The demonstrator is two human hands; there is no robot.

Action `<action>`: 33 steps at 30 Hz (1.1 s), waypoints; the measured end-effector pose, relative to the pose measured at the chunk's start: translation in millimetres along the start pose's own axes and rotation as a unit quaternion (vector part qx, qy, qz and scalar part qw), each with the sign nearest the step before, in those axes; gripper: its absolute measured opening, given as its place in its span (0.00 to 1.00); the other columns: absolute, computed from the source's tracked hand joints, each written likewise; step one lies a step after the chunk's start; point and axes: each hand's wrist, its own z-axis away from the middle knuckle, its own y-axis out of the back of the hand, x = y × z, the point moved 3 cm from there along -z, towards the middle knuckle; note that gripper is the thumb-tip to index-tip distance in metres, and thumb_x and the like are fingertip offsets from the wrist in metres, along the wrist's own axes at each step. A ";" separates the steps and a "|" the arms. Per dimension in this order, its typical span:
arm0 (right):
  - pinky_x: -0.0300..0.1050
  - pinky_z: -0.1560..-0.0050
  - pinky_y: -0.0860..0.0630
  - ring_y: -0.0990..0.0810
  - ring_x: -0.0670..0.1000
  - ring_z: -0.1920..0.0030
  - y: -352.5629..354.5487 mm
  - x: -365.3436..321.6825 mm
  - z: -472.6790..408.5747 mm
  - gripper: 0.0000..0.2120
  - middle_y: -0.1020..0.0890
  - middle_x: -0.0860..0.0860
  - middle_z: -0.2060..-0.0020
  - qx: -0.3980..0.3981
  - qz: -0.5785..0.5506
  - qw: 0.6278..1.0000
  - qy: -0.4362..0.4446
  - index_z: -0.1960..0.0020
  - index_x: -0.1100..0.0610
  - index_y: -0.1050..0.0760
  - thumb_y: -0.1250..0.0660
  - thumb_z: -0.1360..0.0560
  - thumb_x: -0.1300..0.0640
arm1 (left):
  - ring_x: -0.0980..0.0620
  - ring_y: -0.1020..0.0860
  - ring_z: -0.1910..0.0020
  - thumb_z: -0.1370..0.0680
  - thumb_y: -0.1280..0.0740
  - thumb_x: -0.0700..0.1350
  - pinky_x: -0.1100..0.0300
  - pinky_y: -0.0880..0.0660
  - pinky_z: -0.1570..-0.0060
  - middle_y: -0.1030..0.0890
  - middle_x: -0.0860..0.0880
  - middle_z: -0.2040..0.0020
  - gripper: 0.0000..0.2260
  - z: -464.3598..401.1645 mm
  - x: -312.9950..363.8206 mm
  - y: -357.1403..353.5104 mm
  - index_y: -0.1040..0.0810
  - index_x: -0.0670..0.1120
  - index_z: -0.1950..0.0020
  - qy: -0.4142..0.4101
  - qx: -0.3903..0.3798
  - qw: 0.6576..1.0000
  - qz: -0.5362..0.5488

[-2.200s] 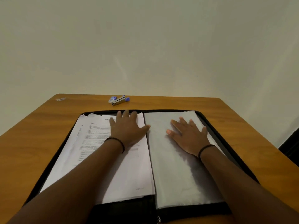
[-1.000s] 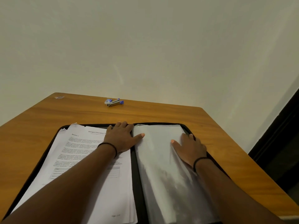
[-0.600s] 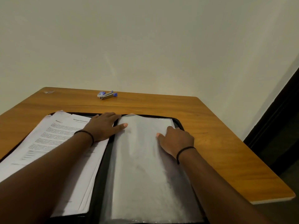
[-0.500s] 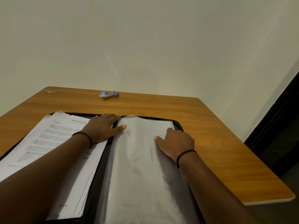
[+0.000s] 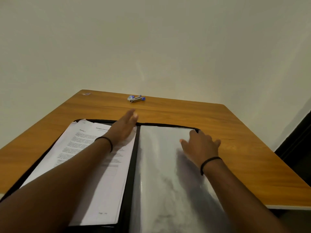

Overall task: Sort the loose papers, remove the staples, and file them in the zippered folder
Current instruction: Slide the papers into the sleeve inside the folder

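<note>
head view: the left hand (image 5: 123,128), fingers straight and lifted, reaches across the white printed paper stack (image 5: 94,162) in the open black zippered folder (image 5: 133,165) toward the blue-handled metal staple remover (image 5: 136,99) straight ahead; right hand (image 5: 200,145) lies spread on the clear plastic sleeve (image 5: 161,165)

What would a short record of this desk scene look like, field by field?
surface: orange-brown wooden table
folder: black zippered folder, lying open and flat
left half: stack of white printed papers
right half: clear plastic sleeve pages
left hand: fingers straight, blurred, above the papers' far edge
right hand: fingers spread on the sleeve pages near the far right corner
far edge: small silver staple remover with blue handles
</note>
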 end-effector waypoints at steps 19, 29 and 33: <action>0.55 0.60 0.16 0.15 0.55 0.66 -6.9 -141.4 54.0 0.11 0.16 0.53 0.68 -0.134 -0.340 0.929 0.051 0.60 0.58 0.21 0.29 0.29 0.49 | 0.42 0.25 0.36 0.21 0.35 0.54 0.50 0.28 0.40 0.24 0.44 0.31 0.31 34.7 -33.4 38.0 0.42 0.50 0.20 0.068 0.093 0.977 -0.180; 0.49 0.64 0.19 0.17 0.59 0.61 -12.3 -142.3 36.5 0.09 0.16 0.61 0.59 -0.108 -0.535 0.837 0.021 0.62 0.58 0.30 0.34 0.24 0.63 | 0.42 0.25 0.34 0.20 0.34 0.55 0.48 0.28 0.39 0.24 0.44 0.32 0.28 30.9 -20.8 51.3 0.36 0.47 0.24 0.091 0.168 0.976 -0.109; 0.54 0.55 0.16 0.16 0.55 0.53 -5.5 -109.5 14.9 0.04 0.16 0.56 0.51 -0.084 -0.616 0.783 -0.026 0.49 0.56 0.25 0.35 0.21 0.63 | 0.38 0.24 0.39 0.22 0.31 0.57 0.47 0.26 0.45 0.22 0.39 0.38 0.28 29.9 -16.9 73.8 0.31 0.40 0.30 0.140 0.233 0.951 -0.146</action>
